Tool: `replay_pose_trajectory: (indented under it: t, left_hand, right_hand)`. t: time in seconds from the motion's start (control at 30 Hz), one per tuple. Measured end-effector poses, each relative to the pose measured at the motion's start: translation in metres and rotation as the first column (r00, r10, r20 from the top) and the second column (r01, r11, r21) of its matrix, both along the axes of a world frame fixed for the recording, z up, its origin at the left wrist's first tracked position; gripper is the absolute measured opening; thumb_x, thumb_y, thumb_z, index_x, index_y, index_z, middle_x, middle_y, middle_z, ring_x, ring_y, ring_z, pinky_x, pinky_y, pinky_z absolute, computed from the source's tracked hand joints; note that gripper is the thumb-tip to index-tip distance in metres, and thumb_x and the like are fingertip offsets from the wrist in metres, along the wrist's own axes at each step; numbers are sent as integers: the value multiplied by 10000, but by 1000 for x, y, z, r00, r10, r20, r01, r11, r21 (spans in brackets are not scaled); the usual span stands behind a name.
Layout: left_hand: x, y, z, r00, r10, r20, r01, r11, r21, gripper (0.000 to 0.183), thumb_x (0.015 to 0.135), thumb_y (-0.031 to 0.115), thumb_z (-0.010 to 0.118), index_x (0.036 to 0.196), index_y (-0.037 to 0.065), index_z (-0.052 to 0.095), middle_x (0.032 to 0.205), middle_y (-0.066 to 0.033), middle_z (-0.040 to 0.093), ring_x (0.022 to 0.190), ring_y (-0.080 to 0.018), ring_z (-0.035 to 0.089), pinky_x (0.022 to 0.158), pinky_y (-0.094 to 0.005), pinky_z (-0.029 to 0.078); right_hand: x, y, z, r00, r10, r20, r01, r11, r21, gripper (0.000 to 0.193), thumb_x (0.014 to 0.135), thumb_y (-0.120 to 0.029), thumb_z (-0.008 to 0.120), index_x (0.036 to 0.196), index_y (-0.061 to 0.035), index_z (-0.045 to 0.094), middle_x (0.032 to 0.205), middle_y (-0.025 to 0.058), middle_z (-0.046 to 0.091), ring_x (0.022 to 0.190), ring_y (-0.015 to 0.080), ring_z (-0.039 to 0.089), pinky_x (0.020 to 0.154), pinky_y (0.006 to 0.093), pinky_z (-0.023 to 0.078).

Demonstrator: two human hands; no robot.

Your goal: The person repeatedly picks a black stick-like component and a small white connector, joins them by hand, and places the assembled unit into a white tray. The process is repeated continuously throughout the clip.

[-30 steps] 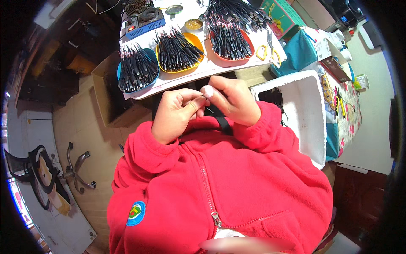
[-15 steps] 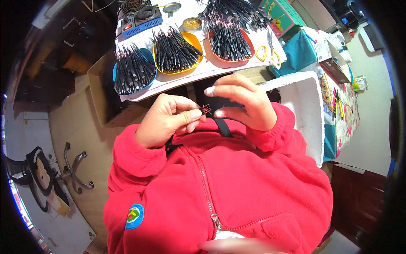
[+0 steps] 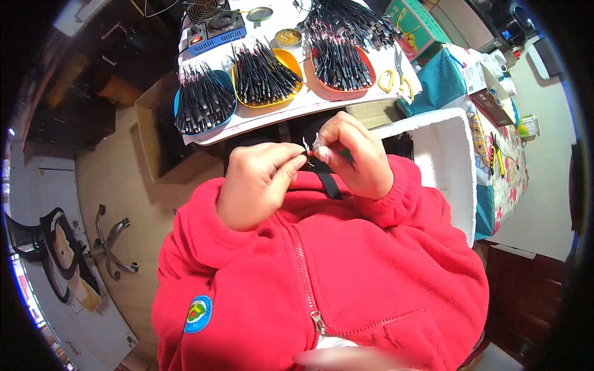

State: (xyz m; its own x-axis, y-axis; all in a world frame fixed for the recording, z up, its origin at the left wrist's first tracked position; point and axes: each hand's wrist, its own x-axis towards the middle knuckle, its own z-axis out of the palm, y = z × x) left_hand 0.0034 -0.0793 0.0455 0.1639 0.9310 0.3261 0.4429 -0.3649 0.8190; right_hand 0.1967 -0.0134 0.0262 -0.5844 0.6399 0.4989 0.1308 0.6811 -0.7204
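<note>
Jacket: red (image 3: 247, 278), nearest
Left hand (image 3: 257, 179): fingers pinched narrow on the wire end (image 3: 310, 152)
Right hand (image 3: 360, 157): white-covered fingertips drawn close at it; whether gripping, cannot tell
Wire end: between both hands; thin reddish and pale strands, partly hidden
Table (image 3: 272, 113): beyond; blue (image 3: 232, 102), yellow (image 3: 297, 60) and red bowls (image 3: 346, 93) filled with black cables (image 3: 263, 77)

Left hand (image 3: 255, 184) and right hand (image 3: 360, 157) meeting at fine wires (image 3: 310, 153)
Bowls (image 3: 291, 58) of black cables (image 3: 263, 77) are lining the bench (image 3: 267, 115).
</note>
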Motion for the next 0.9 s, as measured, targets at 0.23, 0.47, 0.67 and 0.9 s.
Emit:
replay_pose_trajectory:
  t: [0.23, 0.47, 0.67, 0.9]
  left_hand:
    - [5, 0, -12, 871, 93, -482, 152, 883, 444, 202, 787, -36, 654, 983, -74, 626, 757, -143, 625, 640, -257, 631, 567, -312, 506]
    - [6, -1, -14, 991, 63, 122, -49, 993, -110, 97, 870, 12, 626, 930, -54, 662, 713, -115, 649, 590, -149, 621, 549, -248, 482]
    - [8, 1, -20, 983, 45, 178, -11, 983, -185, 119, 905, 20, 606, 960, -53, 682, 769, -69, 670, 633, -80, 590, 587, -219, 472]
    - [9, 9, -35, 899, 96, -428, 136, 867, 480, 240, 759, 9, 587, 983, -75, 595, 685, -107, 525, 587, -236, 558, 535, -332, 473]
  right_hand:
    - [9, -4, -8, 949, 98, -299, -312, 415, -855, 211, 976, -213, 571, 972, -3, 592, 845, -21, 563, 714, 40, 462, 645, 206, 411]
    - [7, -5, 2, 993, -118, -25, 120, 954, 275, 273, 726, -13, 732, 966, -32, 604, 872, 89, 600, 785, 249, 599, 701, 339, 496]
    - [1, 3, -5, 993, -115, -15, 113, 927, 358, 250, 701, 16, 725, 898, -20, 576, 833, 93, 576, 737, 262, 571, 652, 344, 469]
    - [2, -2, -27, 998, 0, -56, -28, 866, -500, 88, 931, -107, 569, 933, -28, 531, 778, 62, 523, 685, 191, 518, 630, 288, 431]
